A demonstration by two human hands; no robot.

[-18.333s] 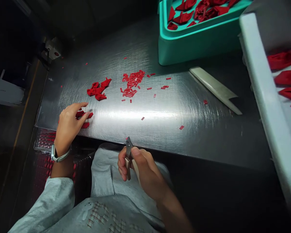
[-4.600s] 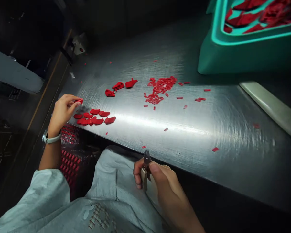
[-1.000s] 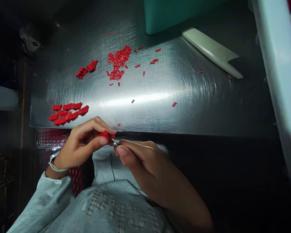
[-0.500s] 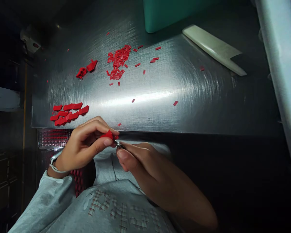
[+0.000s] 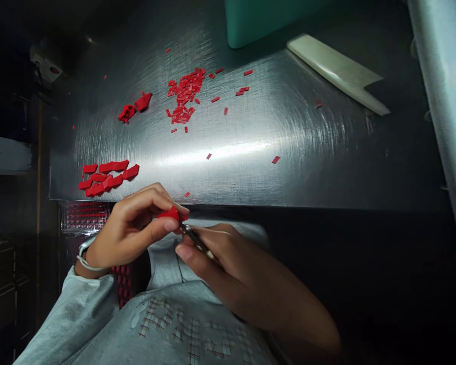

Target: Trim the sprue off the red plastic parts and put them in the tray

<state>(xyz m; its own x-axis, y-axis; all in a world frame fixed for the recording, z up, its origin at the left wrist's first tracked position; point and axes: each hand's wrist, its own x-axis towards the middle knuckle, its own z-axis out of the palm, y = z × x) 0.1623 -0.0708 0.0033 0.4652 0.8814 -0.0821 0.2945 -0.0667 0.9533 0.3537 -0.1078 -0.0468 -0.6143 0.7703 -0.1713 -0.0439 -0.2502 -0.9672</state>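
Left grip: the left hand (image 5: pixel 137 230), thumb and fingers closed on a small red piece (image 5: pixel 169 214), which was partly hidden by the fingertips.
Right grip: the right hand (image 5: pixel 224 268), partly closed around a pair of nippers (image 5: pixel 199 242), thumb set slightly away from the handles.
Nippers: dark metal head with paler handles, tilted, tip at the end of the red piece nearer the right hand; opening of the blades too small to tell.
Position of the red piece: between the two hands, just off the near edge of the surface (image 5: pixel 327 175), above the wearer's lap.
Wrist, left: one pale band (image 5: pixel 84 257), below it a light grey sleeve (image 5: pixel 83 289).
Surface: brushed metal, scratched, with a bright streak of reflected light.
Surface, near left: a cluster of faceted red parts (image 5: pixel 115 181), laid close together, some touching.
Surface, farther back: two irregular red parts (image 5: pixel 143 102), side by side; to their right, a heap of small flat red chips (image 5: pixel 188 88), with loose ones scattered around.
Surface, right: one long off-white part (image 5: pixel 336 71), notched at one end.
Surface, far side: one green bin (image 5: pixel 266 20), cut off by the view.
Below the left edge: one clear tray (image 5: pixel 83 225), red items showing in it.
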